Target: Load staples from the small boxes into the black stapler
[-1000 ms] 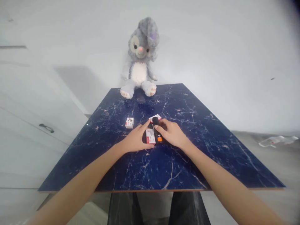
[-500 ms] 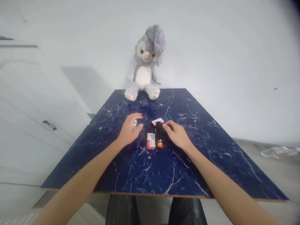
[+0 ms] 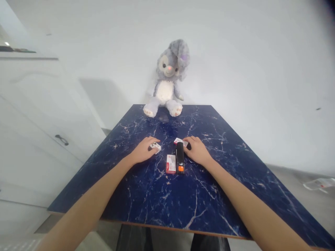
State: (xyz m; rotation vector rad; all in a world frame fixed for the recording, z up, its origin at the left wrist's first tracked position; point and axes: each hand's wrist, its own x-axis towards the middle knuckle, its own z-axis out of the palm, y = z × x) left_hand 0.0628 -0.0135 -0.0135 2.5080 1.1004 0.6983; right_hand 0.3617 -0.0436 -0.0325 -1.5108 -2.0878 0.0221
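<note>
My left hand (image 3: pixel 143 150) curls around a small white box (image 3: pixel 156 147) with dark markings, thumb on the near side and fingers on the far side. To its right, a black stapler (image 3: pixel 180 157) with an orange patch at its near end lies lengthwise on the table. A red-and-white staple box (image 3: pixel 171 164) lies flat against the stapler's left side. Behind the stapler's far end is a second red-and-white box (image 3: pixel 179 141), partly covered. My right hand (image 3: pixel 197 150) has its fingers and thumb closed about that box's right end, close beside the stapler.
All these things lie on a dark blue marble-patterned table (image 3: pixel 162 202). A grey plush rabbit (image 3: pixel 169 80) sits at the far edge against the wall. A white cabinet (image 3: pixel 39 139) stands on the left, and a clear plastic item (image 3: pixel 320 184) lies on the floor at right.
My left hand's fingers have closed further around the small white box. My right hand has shifted onto the far box, which has turned a little. The whole view has also shifted slightly.
</note>
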